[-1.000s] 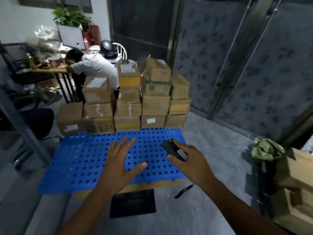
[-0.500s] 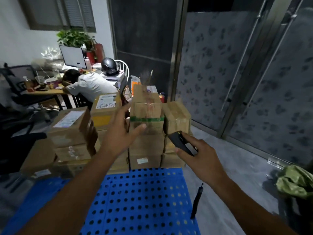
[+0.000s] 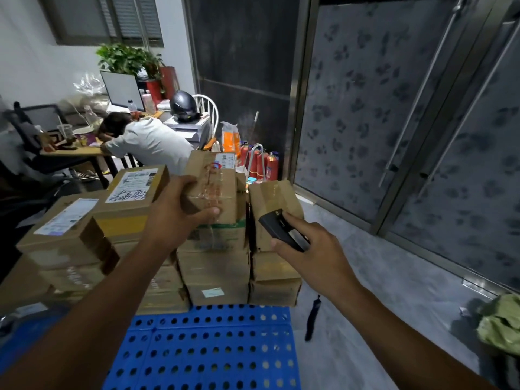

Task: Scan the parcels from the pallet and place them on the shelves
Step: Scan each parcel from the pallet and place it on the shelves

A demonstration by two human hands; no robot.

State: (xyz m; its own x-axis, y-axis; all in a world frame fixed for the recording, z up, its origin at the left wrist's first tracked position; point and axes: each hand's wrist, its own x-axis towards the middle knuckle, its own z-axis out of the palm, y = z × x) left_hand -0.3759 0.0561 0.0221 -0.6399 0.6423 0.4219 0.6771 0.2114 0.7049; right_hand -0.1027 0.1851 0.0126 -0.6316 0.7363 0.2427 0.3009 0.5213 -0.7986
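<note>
- The left hand [image 3: 174, 218] grips the top parcel [image 3: 216, 187] of the middle column. The thumb presses on the near face and the fingers curl over the far left edge, a clamp that I judge suits lifting it clear one-handed.
- That parcel sits on the stack [image 3: 213, 266] at the far end of the blue pallet [image 3: 213, 347]. It appears to rest on the box beneath, though I cannot tell whether it has begun to lift.
- Its white label [image 3: 226, 161] lies on the top face, turned upward, so the code is likely readable without flipping the box.
- The right hand [image 3: 306, 249] holds the black scanner [image 3: 278, 226], fingers wrapped round its body and the forefinger laid along the top, probably for the trigger. Its nose points at the parcels, just in front of the neighbouring parcel [image 3: 274, 198] on the right.
- A dark strap [image 3: 312, 316] hangs below the right forearm — likely the scanner's tether against a drop.
- The parcels stand in tight columns with several labels facing up, which keeps them steady and easy to read.
- No shelves show here, so placing lies well ahead — the step in hand looks like pick and scan.
- Beyond the stack a person [image 3: 152, 142] leans on a desk.
</note>
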